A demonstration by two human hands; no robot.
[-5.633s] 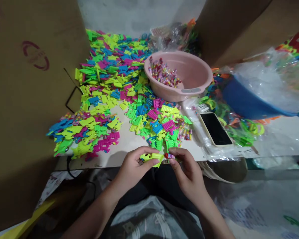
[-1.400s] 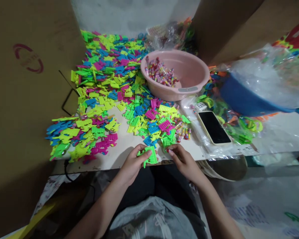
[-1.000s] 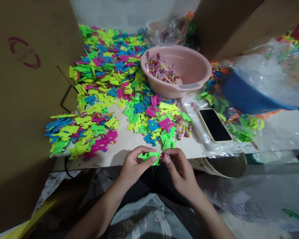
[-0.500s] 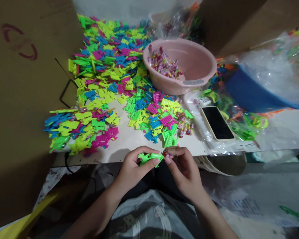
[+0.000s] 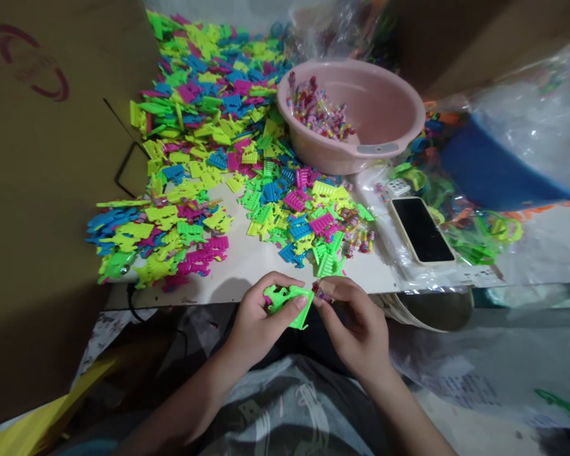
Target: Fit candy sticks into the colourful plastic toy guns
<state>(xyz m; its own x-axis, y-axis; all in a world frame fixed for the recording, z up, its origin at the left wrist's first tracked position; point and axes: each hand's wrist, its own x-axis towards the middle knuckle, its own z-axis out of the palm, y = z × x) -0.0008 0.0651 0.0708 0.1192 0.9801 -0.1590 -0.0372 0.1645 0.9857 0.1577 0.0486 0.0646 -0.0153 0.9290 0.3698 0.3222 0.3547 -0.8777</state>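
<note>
Left grip (image 5: 261, 316) pinches green plastic piece (image 5: 289, 301) level, steadying it; right grip (image 5: 356, 320) pinches small wrapped candy (image 5: 322, 292) against its end, just off the surface (image 5: 247, 269).

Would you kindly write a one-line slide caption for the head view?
Left hand holds a green plastic toy piece; right hand pinches a small wrapped candy beside it.
</note>
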